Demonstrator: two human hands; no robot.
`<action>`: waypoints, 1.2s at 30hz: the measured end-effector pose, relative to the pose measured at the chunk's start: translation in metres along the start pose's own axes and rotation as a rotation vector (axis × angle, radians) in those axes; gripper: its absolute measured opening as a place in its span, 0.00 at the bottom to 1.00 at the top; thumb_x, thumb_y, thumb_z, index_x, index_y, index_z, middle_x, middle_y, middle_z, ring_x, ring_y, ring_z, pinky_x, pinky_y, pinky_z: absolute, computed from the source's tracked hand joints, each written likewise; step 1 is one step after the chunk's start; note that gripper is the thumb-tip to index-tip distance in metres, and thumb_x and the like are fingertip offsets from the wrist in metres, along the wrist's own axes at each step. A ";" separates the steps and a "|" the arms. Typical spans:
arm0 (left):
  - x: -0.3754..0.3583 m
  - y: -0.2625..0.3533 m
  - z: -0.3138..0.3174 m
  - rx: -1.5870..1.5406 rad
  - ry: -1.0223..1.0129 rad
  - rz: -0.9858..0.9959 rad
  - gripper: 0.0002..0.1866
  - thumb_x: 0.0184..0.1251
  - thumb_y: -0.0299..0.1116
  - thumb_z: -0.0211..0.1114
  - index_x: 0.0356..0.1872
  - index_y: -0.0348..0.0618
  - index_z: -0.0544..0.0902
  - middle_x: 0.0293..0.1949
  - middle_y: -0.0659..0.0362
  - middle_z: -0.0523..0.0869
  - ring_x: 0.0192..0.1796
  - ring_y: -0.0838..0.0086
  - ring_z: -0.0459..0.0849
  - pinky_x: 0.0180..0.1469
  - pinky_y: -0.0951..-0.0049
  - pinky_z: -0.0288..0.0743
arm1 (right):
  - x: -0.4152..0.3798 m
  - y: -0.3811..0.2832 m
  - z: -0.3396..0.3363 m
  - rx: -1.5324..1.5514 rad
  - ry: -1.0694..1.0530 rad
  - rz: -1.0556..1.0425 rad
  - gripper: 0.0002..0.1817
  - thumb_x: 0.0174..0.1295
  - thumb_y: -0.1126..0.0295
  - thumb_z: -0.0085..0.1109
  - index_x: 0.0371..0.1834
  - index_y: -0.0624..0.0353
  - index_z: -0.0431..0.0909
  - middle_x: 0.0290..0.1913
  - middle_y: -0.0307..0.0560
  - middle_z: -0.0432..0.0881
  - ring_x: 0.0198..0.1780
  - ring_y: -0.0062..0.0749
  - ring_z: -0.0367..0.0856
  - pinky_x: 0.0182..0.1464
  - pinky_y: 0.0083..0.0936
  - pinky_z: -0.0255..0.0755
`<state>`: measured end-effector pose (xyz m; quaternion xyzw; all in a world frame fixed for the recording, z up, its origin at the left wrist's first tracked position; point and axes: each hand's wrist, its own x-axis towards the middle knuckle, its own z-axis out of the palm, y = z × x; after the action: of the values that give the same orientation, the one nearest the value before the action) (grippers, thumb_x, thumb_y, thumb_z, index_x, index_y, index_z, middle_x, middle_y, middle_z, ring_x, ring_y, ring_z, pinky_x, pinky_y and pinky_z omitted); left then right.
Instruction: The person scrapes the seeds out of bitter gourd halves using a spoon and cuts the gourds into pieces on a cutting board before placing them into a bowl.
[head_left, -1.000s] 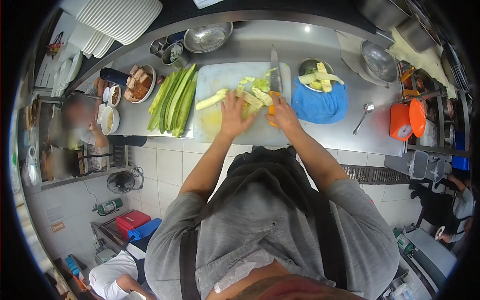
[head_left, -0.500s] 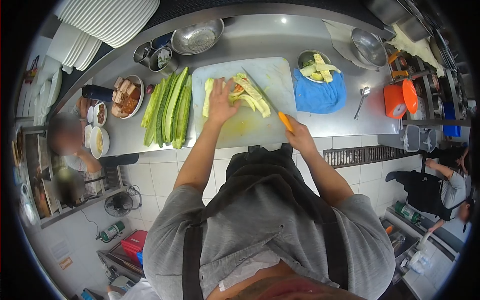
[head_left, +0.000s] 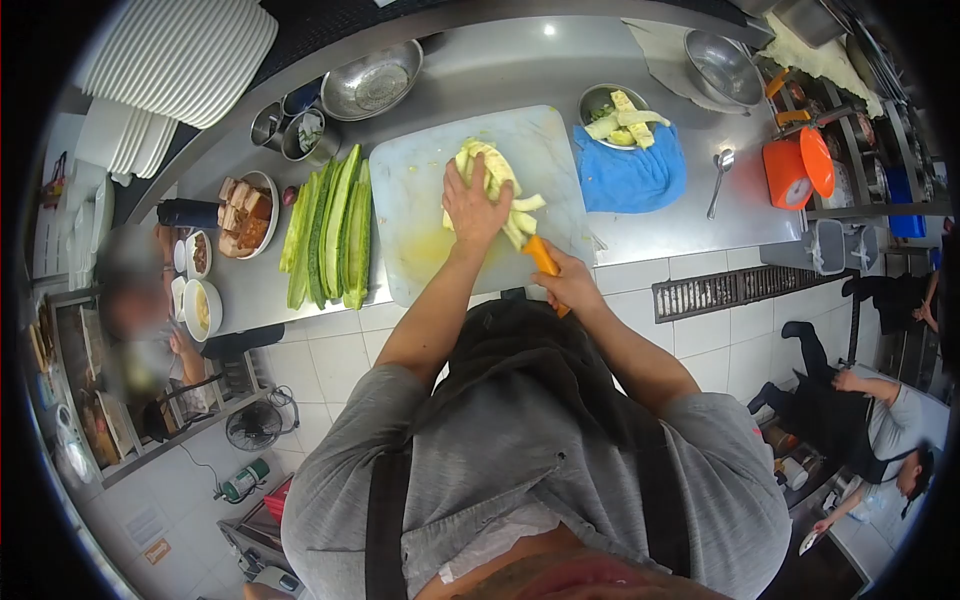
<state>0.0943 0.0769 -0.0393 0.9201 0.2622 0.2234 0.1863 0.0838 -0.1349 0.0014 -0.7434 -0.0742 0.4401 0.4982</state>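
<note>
A view from above of a person in a grey shirt and dark apron standing at a steel tabletop (head_left: pixel 500 70). The left hand (head_left: pixel 474 212) lies flat, fingers spread, pressing down on a pile of pale green cucumber strips (head_left: pixel 487 166) near the middle of a white cutting board (head_left: pixel 420 230); the hand hides much of the pile, so the strips cannot be counted. The right hand (head_left: pixel 568 285) is closed around the orange handle of a knife (head_left: pixel 541 256) at the board's near right edge; the blade runs in under the strips and the left hand and is mostly hidden. Left of the board lies a row of long halved cucumbers (head_left: pixel 335 228), about six, overlapping too closely for a sure count. Beyond them sit a plate of brown cut pieces (head_left: pixel 245 213), three small steel cups (head_left: pixel 290 120) and one wide steel bowl (head_left: pixel 372 82). Right of the board, one blue cloth (head_left: pixel 630 175) carries one small steel bowl of cucumber trimmings (head_left: pixel 617 113). Further right are one spoon (head_left: pixel 718 180), another steel bowl (head_left: pixel 722 66) and one orange kitchen scale (head_left: pixel 797 170). A stack of white plates (head_left: pixel 180 55) is cut off at the upper left. Another person at the left edge is blurred, and one more crouches at the lower right.
</note>
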 end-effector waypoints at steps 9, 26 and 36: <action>0.030 0.047 0.015 -0.397 0.120 0.023 0.28 0.55 0.35 0.68 0.61 0.45 0.81 0.67 0.42 0.69 0.66 0.45 0.69 0.68 0.51 0.65 | -0.027 -0.032 -0.035 0.095 0.002 -0.048 0.39 0.60 0.72 0.63 0.77 0.53 0.62 0.20 0.41 0.75 0.17 0.23 0.74 0.22 0.25 0.74; 0.173 0.187 0.109 -0.206 -0.619 0.372 0.29 0.60 0.51 0.69 0.60 0.46 0.82 0.62 0.44 0.80 0.66 0.51 0.76 0.69 0.60 0.69 | -0.120 0.011 -0.160 0.642 0.131 0.005 0.36 0.56 0.81 0.60 0.73 0.62 0.67 0.28 0.44 0.80 0.14 0.22 0.74 0.15 0.19 0.68; 0.088 0.073 -0.012 0.303 -0.878 0.220 0.20 0.63 0.44 0.65 0.51 0.43 0.81 0.49 0.44 0.86 0.50 0.45 0.85 0.52 0.53 0.80 | -0.076 0.026 -0.162 -0.167 0.489 -0.514 0.35 0.57 0.77 0.64 0.71 0.54 0.70 0.44 0.56 0.87 0.45 0.44 0.87 0.48 0.39 0.79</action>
<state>0.1840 0.0714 0.0320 0.9667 0.0893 -0.2086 0.1185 0.1471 -0.2986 0.0436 -0.8218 -0.1733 0.1022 0.5331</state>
